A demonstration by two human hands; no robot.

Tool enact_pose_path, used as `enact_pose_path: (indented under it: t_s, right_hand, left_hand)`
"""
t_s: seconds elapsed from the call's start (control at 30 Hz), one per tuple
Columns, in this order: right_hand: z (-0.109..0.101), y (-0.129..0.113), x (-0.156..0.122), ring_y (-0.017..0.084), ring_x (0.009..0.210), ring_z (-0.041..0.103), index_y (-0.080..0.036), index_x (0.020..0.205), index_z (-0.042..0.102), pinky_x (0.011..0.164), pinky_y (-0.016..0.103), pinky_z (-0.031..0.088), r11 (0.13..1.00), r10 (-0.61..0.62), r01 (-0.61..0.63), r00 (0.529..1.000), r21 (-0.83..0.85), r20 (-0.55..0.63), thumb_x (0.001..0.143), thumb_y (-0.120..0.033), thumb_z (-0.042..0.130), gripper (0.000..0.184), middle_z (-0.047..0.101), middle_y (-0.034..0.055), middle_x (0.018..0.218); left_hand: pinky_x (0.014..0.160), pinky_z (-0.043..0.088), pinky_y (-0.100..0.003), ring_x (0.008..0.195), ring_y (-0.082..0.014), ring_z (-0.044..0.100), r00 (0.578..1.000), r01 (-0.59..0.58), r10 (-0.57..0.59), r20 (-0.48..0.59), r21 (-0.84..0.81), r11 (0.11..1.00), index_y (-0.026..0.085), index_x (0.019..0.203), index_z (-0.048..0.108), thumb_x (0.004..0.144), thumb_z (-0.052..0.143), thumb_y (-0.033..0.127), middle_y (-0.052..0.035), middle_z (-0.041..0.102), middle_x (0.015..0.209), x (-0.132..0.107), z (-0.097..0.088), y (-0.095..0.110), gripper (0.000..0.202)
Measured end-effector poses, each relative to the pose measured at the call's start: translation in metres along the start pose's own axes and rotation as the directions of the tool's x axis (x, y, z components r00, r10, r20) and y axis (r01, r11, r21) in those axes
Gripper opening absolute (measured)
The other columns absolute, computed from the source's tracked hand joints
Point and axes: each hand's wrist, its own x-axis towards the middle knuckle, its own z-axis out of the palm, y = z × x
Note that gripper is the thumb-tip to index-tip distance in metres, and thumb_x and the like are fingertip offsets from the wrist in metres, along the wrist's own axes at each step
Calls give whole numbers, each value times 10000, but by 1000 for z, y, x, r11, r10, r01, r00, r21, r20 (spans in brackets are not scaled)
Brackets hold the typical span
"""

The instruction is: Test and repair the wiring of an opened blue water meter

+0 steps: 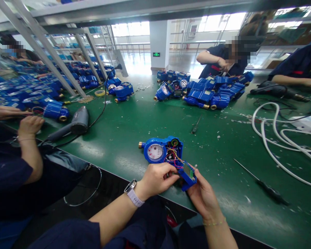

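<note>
An opened blue water meter (155, 151) lies on the table before me, with a round white dial and a brass end at its left. Coloured wires (173, 155) run from its open compartment to a blue cover (188, 178) that holds a green circuit board. My right hand (203, 197) grips this cover from below and the right, tilted just off the meter's near side. At the cover's left edge, my left hand (158, 180), with a watch on the wrist, has thumb and fingers pinched together close to the wires. Whatever lies between those fingertips is hidden.
Screwdrivers lie at right (271, 192) and farther back (195, 128). A white cable (264, 135) loops at the right. A grey heat gun (79, 121) rests at left, near a co-worker's hands (31, 126). Blue meters (202, 93) are piled behind; co-workers sit across.
</note>
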Motion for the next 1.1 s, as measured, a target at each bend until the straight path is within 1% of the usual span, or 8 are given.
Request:
enact_pose_path:
  t_s: [0.1,0.2,0.3,0.37,0.43,0.57,0.8,1.1]
  right_hand:
    - [1,0,-1,215,823,678,-246,1070,736,694,341,592,1000,0,0,1000,6,-9,800,-415,776,320,718,36,1067]
    - [3,-1,-2,208,794,671,-248,1043,745,679,341,595,1000,0,0,1000,7,-19,773,-414,802,322,723,31,1045]
    - [4,-2,-3,202,815,672,-247,1050,744,670,316,593,1000,1,-1,1000,2,-24,770,-420,806,335,722,30,1059]
    - [4,-2,-2,203,872,673,-244,1069,741,709,302,588,1000,-2,2,1000,-5,-27,779,-420,798,344,715,30,1089]
    - [3,-2,-2,217,983,659,-234,1078,741,816,308,571,1000,-11,11,999,-13,-34,781,-424,792,356,703,35,1129]
    - [3,0,-1,247,1129,605,-234,1077,743,981,351,497,999,-23,22,999,-33,-49,754,-439,805,387,680,39,1188]
    - [5,2,-2,254,1180,570,-249,1063,749,1034,362,447,997,-45,41,996,-59,-74,696,-483,841,445,677,38,1192]
    - [6,7,-2,238,1133,590,-263,1072,745,993,344,471,992,-98,89,991,-89,-93,709,-504,831,444,676,30,1185]
  left_hand:
    - [481,408,-188,486,-88,493,992,93,-103,-72,-134,987,150,1041,610,848,633,265,46,548,608,-1,-4,-1,225]
    - [505,431,-188,514,-86,507,993,120,-121,11,-246,962,152,1224,561,867,600,253,38,558,664,0,-9,0,373]
    - [506,435,-195,512,-94,535,988,135,-113,101,-247,960,146,1120,644,868,598,246,21,595,642,1,-9,0,275]
    - [503,440,-200,504,-103,559,985,166,-153,73,-242,956,137,1021,688,861,616,250,6,631,611,0,-6,1,208]
    - [524,461,-208,532,-119,604,982,188,-189,21,-244,951,134,943,717,855,635,258,-25,689,640,-2,-3,0,173]
    - [579,488,-230,600,-142,655,980,188,-200,-24,-242,952,141,796,743,833,667,258,-60,751,721,-4,3,-1,144]
    - [644,512,-231,669,-156,701,971,228,-240,0,-314,922,139,822,763,839,649,208,-61,779,774,-8,13,-4,134]
    - [632,493,-227,653,-141,657,948,303,-317,38,-417,857,134,801,714,831,630,217,-44,731,728,-12,21,-6,122]
